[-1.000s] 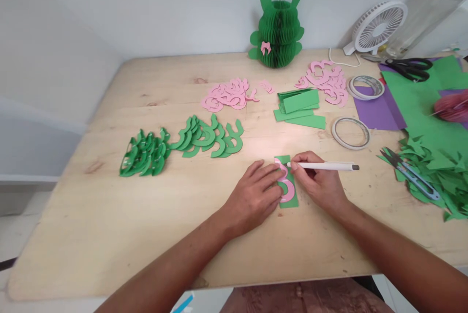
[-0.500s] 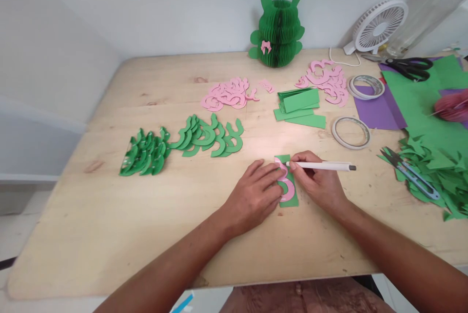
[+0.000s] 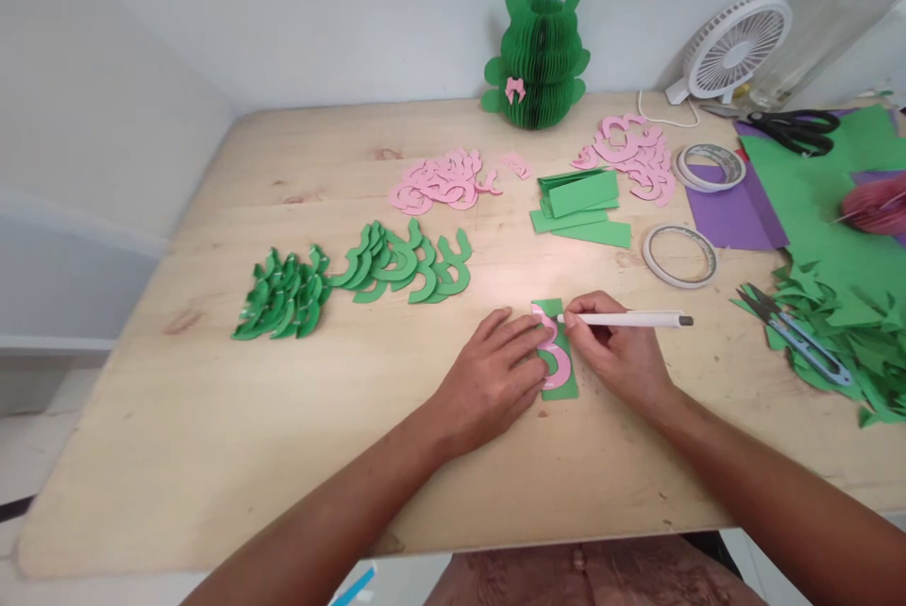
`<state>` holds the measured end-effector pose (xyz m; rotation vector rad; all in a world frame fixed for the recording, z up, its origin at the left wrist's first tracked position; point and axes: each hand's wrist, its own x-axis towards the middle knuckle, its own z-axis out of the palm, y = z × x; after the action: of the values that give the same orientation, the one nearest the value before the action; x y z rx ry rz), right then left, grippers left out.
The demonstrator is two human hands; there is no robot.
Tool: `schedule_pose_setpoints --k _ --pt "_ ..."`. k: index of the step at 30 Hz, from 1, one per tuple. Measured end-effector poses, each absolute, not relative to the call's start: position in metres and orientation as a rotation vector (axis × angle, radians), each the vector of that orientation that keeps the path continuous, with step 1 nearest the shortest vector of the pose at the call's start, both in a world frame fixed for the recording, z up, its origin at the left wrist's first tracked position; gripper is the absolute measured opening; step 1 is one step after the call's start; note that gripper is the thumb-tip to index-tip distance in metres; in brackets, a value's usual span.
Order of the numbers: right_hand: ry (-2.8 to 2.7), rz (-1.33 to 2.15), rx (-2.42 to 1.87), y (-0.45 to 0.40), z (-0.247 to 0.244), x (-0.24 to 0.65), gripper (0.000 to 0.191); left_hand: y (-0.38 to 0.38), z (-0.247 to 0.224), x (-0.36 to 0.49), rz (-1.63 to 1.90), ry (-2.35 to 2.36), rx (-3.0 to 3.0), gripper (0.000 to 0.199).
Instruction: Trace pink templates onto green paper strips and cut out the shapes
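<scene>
My left hand [image 3: 495,379] lies flat with its fingers stretched over a pink curved paper cutout [image 3: 560,368], pressing it onto a green paper strip [image 3: 566,390]. Part of both is hidden beneath those fingers. In my right hand [image 3: 623,356] is a white pen [image 3: 629,319], pinched between thumb and fingers, its tip at the cutout's right edge. Beyond my hands lies a stack of green paper strips [image 3: 584,197]. Overlapping green curved cutouts [image 3: 403,261] spread to the left, beside a darker green cluster of similar pieces [image 3: 283,294].
Pink cutouts lie in a left pile [image 3: 439,181] and a right pile [image 3: 633,158]. A green honeycomb paper figure [image 3: 542,63] stands at the wall near a white fan [image 3: 736,54]. Rightward are a tape roll [image 3: 647,257], black scissors [image 3: 793,126], blue-handled snips [image 3: 811,346] and green scraps [image 3: 870,370].
The pen has shifted very slightly to the right along the pink cutout's edge. My left hand has stayed in place on the paper.
</scene>
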<state>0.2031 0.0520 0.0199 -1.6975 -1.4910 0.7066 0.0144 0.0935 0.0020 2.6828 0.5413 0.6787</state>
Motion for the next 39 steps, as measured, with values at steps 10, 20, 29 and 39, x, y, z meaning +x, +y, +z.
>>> schedule_pose_setpoints --k 10,20,29,39 --pt "-1.501 0.684 -1.701 0.0514 0.0205 0.2032 0.010 0.0938 0.0028 0.0148 0.682 0.534 2.687 0.012" --pt "-1.512 0.688 -1.712 0.0497 0.0180 0.2046 0.011 0.0937 0.0027 0.0144 0.681 0.539 2.688 0.012" --pt "-1.516 0.669 -1.724 0.0495 0.0195 0.2043 0.011 0.0937 0.0034 0.0144 0.665 0.537 2.692 0.012" --pt "-1.521 0.653 -1.724 0.0495 0.0188 0.2044 0.010 0.0939 0.0026 0.0146 0.693 0.530 2.684 0.011"
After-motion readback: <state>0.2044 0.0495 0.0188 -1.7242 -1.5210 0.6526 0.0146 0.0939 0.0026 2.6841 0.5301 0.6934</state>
